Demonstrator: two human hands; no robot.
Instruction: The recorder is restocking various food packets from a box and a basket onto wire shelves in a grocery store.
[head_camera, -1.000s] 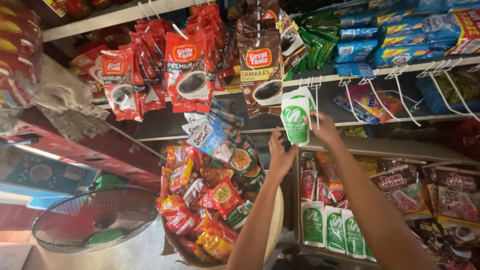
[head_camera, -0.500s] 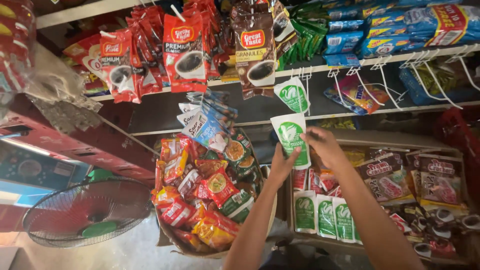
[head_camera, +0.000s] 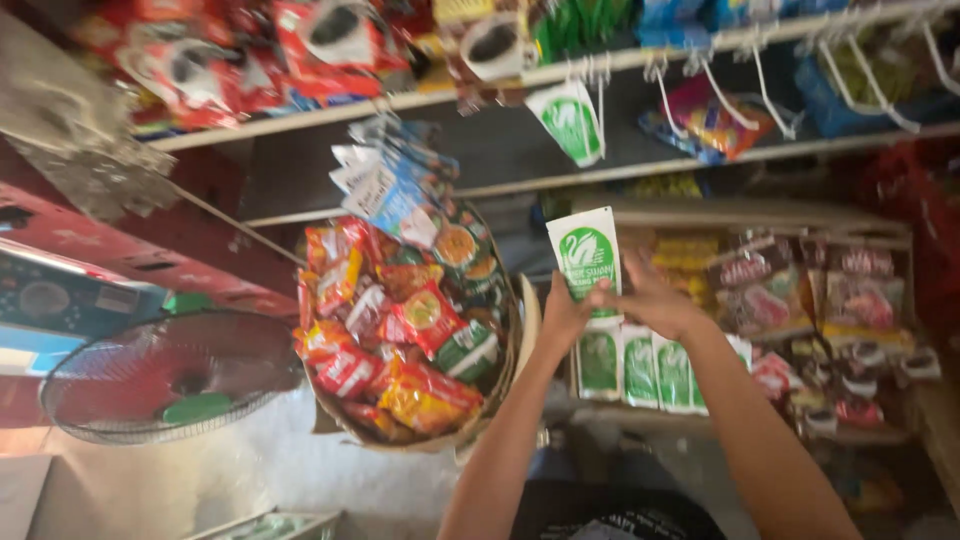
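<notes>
Both my hands hold one white sachet with a green round emblem (head_camera: 587, 262) upright in front of the shelves. My left hand (head_camera: 563, 316) grips its lower left edge, and my right hand (head_camera: 648, 300) pinches its lower right side. Just below stands a row of matching white-and-green sachets (head_camera: 640, 367). Another sachet of the same kind (head_camera: 570, 120) hangs from a white hook on the shelf rail above.
A woven basket (head_camera: 482, 418) heaped with red, orange and yellow snack packets hangs to the left. Blue-and-white sachets (head_camera: 392, 180) dangle above it. Red coffee packets (head_camera: 330, 40) hang at the top. A fan (head_camera: 170, 385) sits lower left; packaged goods (head_camera: 820, 290) fill shelves at right.
The sachet has come down from the hook level to in front of the lower shelf, both hands still on it. The view has tilted downward.
</notes>
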